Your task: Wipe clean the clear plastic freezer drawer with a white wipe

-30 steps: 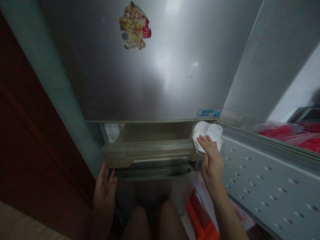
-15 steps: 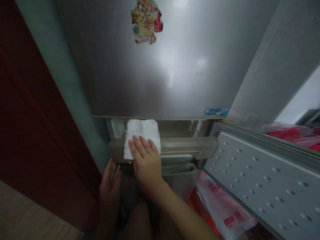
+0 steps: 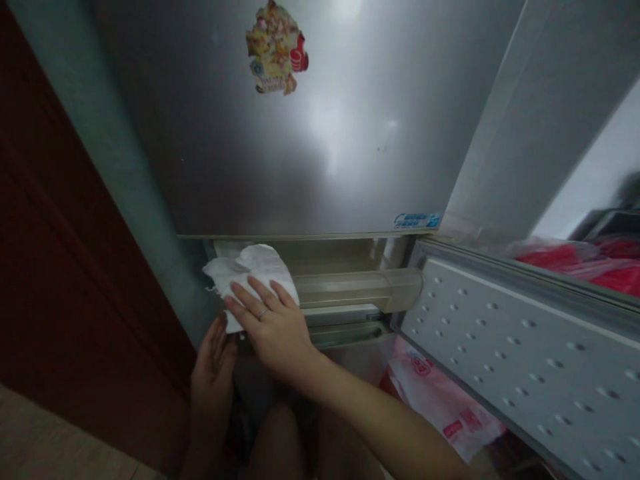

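A white cloth (image 3: pixel 267 263) with a frayed left edge lies over the left end of the clear plastic drawer front (image 3: pixel 345 291). My right hand (image 3: pixel 275 327), a ring on one finger, holds the cloth flat against the drawer with outstretched fingers. Its thumb is hidden. Just below the drawer's left corner is my left hand (image 3: pixel 213 367), fingers loosely bent and slightly apart, close to the cloth's lower corner. Whether it touches the drawer I cannot tell.
Above is a closed silver fridge door (image 3: pixel 225 153) with a torn food sticker (image 3: pixel 275 50). The lower door (image 3: pixel 505 360) stands swung out on the right. Plastic bags (image 3: pixel 440 393) hang below it. A dark red wooden panel (image 3: pixel 100 300) borders the left.
My right hand has slid left along the drawer front with the cloth, whose upper left part has folded and bunched. My left hand stays near the drawer's left corner. The view has shifted slightly.
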